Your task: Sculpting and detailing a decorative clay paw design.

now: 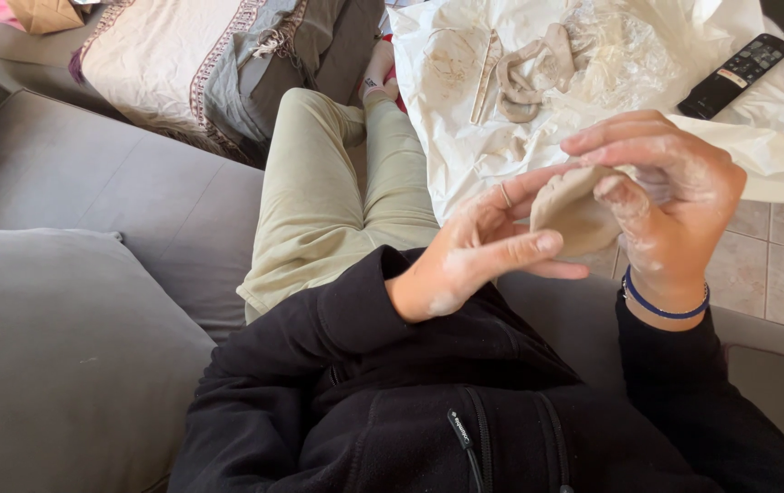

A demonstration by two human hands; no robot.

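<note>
Now clay piece [574, 212] sits between both hands' grip.

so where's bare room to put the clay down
Bare sheet lies between the clay scraps and the left hand, and along its left edge by the knee. The sofa seat left of the leg is free. Crowded: the sheet's top middle, and near the remote. Both hands hold the clay.

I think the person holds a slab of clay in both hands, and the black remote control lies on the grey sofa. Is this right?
Not quite. The head view shows the remote control lying on the white plastic sheet, not on the sofa. The rest holds: the left hand and right hand hold the clay slab.
</note>
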